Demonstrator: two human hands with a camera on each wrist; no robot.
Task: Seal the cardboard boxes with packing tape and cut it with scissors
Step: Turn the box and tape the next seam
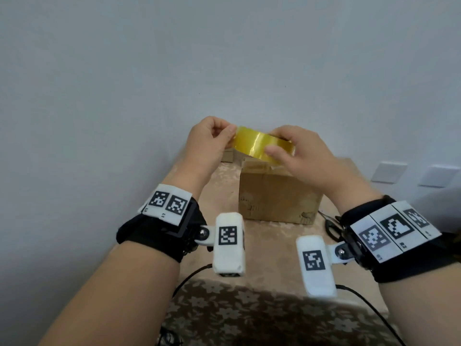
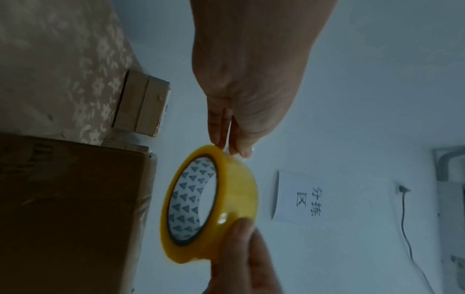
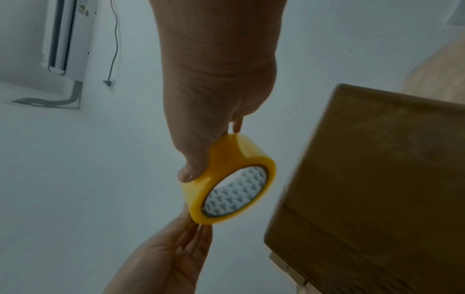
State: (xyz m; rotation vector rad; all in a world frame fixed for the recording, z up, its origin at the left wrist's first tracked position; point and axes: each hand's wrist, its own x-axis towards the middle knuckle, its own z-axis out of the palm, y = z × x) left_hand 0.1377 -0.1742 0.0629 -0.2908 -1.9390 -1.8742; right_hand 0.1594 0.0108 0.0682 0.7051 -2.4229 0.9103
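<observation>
Yellow glossy packing-tape roll (image 1: 264, 145) held in air above brown cardboard box (image 1: 277, 198) near desk (image 1: 224, 181) far edge. Right hand (image 1: 303, 156) grips roll rim; left hand (image 1: 208, 142) pinches free end. Light, stiff, slick film; hold by rim.

Three Chinese characters, 分拣区, are printed in dark ink on a white paper sign (image 2: 293, 196) fixed to the wall, seen turned sideways in the left wrist view. Print on the near side of the cardboard box (image 1: 277, 198) is too blurred to be read.
</observation>
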